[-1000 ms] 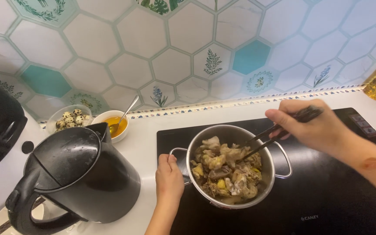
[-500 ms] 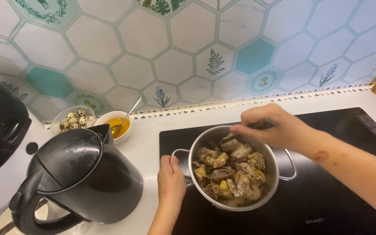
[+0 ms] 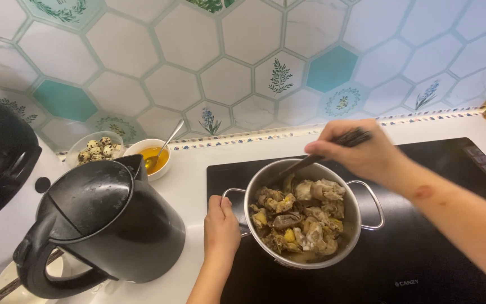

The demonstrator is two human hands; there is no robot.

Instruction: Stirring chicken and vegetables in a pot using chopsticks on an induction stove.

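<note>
Left hand [image 3: 221, 225]: grip closed on the steel pot's [image 3: 349, 250] near handle [image 3: 233, 194].
Right hand [image 3: 357, 153]: grip holding dark chopsticks [image 3: 316, 158] in the meat [image 3: 300, 217].

Both forearms are bare, with no sleeves, gloves or watch in view. The left hand [image 3: 221, 228] carries no rings, and its fingers [image 3: 220, 204] show short, unpainted nails. The right hand [image 3: 361, 155] is likewise unadorned; up the forearm from its fingers sits a small reddish mark [image 3: 423, 192].
</note>
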